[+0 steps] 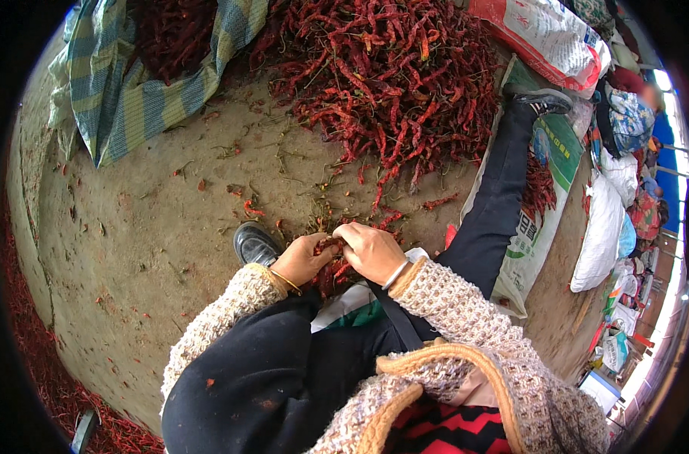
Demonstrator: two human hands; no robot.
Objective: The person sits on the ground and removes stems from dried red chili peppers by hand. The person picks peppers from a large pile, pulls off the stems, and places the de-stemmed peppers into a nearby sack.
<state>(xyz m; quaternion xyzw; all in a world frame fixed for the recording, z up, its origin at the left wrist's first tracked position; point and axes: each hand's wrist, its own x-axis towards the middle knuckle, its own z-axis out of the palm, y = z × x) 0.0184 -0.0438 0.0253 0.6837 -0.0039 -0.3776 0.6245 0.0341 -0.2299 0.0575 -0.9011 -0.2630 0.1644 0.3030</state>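
Chilli sits pinched in my left fingers and right fingers, close together probably for control; the pile lies beyond them, likely for easy reach.

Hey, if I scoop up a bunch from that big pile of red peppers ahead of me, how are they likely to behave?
The red peppers look wrinkled and shrivelled, so they're probably light for their size. Thin, curved and tangled, they'd likely snag and drag neighbours along rather than roll. Loose scraps on the floor suggest they may be somewhat fragile.
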